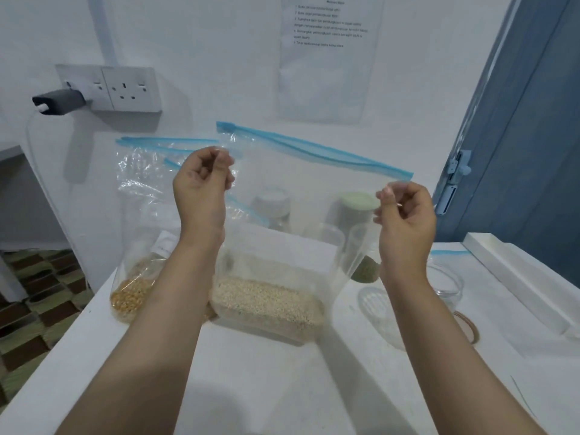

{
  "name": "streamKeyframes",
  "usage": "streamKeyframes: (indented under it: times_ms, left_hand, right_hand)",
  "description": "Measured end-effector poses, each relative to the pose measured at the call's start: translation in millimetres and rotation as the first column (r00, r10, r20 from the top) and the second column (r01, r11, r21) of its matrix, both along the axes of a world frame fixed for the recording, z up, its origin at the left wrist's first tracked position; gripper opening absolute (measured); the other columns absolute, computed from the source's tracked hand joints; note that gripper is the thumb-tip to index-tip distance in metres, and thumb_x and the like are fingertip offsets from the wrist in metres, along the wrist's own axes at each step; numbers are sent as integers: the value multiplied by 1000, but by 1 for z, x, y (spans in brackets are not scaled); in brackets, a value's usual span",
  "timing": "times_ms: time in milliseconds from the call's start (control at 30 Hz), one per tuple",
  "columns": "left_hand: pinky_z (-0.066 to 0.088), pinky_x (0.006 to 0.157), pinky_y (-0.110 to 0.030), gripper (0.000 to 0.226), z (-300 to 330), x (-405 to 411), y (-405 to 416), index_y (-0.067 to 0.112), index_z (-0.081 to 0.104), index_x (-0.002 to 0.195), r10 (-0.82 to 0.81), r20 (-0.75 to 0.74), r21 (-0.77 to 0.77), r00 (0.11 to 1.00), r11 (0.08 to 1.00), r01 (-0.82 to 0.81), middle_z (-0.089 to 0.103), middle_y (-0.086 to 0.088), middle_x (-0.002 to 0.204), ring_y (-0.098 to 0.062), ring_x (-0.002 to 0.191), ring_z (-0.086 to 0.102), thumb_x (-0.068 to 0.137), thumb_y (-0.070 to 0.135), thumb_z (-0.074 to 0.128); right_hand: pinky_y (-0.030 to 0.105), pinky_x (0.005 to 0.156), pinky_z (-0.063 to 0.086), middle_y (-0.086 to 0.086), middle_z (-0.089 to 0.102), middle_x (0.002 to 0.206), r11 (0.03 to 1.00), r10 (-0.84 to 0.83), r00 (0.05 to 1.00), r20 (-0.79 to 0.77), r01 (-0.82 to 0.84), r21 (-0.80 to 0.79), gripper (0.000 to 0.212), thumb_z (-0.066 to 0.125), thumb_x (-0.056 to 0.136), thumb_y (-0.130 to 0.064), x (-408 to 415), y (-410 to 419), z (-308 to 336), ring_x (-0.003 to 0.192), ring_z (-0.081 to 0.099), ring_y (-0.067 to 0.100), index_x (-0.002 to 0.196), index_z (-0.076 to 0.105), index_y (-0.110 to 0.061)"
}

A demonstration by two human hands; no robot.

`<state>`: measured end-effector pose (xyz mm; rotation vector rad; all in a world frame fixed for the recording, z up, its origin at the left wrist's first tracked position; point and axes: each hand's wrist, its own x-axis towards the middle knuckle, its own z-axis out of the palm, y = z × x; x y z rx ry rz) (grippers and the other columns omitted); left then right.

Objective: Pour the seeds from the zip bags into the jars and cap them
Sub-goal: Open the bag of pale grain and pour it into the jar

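Observation:
A clear zip bag (292, 196) with a blue seal strip stands upright mid-table, pale seeds (266, 301) heaped in its bottom. My left hand (202, 186) pinches the bag's near top edge at the left, and my right hand (405, 215) pinches it at the right, holding it spread. Seen through the plastic are a white-lidded jar (271, 204), a green-lidded jar (356, 205) and a lidless jar (329, 237). A second zip bag (138, 221) holding yellow kernels (125, 298) stands to the left. A bag of green seeds (365, 273) shows by my right wrist.
An empty glass jar (447, 285) sits at the right, with a rubber band (470, 329) nearby. The white table (282, 387) ends at the left above a patterned floor. A wall socket with a plugged charger (59, 102) and a blue door (533, 136) stand behind.

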<state>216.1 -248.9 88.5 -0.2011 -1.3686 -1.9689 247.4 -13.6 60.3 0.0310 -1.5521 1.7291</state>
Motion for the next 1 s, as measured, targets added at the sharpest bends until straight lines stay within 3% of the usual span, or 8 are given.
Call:
streamKeyframes:
  times_ms: [233, 300, 400, 633, 733, 800, 867, 1000]
  left_hand:
    - [47, 71, -17, 16, -10, -5, 19, 23, 64, 89, -8, -21, -129, 1000, 992, 6, 65, 3, 84, -1, 69, 55, 95, 7, 65]
    - [48, 75, -18, 19, -12, -5, 23, 25, 65, 90, -13, -28, -161, 1000, 987, 9, 66, 8, 87, 0, 75, 58, 94, 6, 65]
    - [48, 82, -20, 20, -15, -5, 31, 29, 68, 95, -43, -37, -240, 998, 970, 33, 67, 10, 92, -2, 84, 59, 94, 9, 66]
    - [45, 80, -15, 23, -23, 2, 46, 32, 68, 95, -101, -44, -305, 994, 949, 83, 65, 11, 94, -5, 81, 55, 93, 9, 66]
    - [45, 80, -14, 24, -25, 5, 48, 31, 67, 96, -113, -25, -342, 993, 935, 98, 65, 10, 95, -4, 81, 55, 93, 8, 66]
    - [45, 80, -15, 24, -26, 7, 48, 31, 67, 96, -112, -16, -353, 994, 930, 99, 65, 12, 94, -3, 80, 55, 93, 8, 67]
    - [45, 80, -17, 23, -26, 11, 42, 33, 66, 101, -108, -12, -398, 994, 913, 95, 63, 16, 93, -4, 81, 55, 93, 12, 68]
    - [41, 87, -16, 26, -40, 18, 7, 41, 57, 119, -120, 185, -630, 975, 748, 211, 60, 22, 111, 2, 96, 54, 93, 40, 60]
  right_hand:
    - [13, 68, 49, -3, 62, 103, 990, 13, 965, 261, -49, 132, 32, 58, 99, -21, 11, 7, -26, 76, 60, 0, 125, 44, -33]
    - [26, 91, 49, 2, 52, 127, 931, -93, 952, 292, -21, 364, 47, 59, 98, -27, 11, 5, -32, 105, 58, 7, 139, 37, -32]
    - [47, 109, 29, 7, 26, 153, 686, -375, 897, 236, 96, 722, 55, 58, 96, -35, 12, 3, -30, 135, 32, 28, 147, 39, -26]
    - [51, 117, 7, -6, 22, 160, 479, -259, 935, 242, -93, 873, 78, 32, 83, -70, 15, -23, 7, 146, 15, 20, 153, 24, -36]
    - [48, 114, 21, -5, 43, 147, 507, -172, 963, 206, -93, 857, 62, 40, 96, -60, 8, -38, 19, 136, 35, 19, 150, 32, -30]
    - [45, 101, 36, -7, 61, 113, 551, -144, 986, 88, 6, 834, 31, 46, 102, -43, 1, -44, 22, 107, 55, 19, 124, 54, -24]
    - [42, 80, 46, -11, 57, 80, 656, -95, 995, -8, 69, 752, 13, 52, 101, -31, -4, -46, 22, 76, 54, 15, 94, 55, -20]
    - [38, 67, 46, -2, 60, 73, 795, -52, 999, -6, 45, 605, 16, 57, 98, -22, -7, -47, 16, 68, 52, 15, 86, 59, -13]
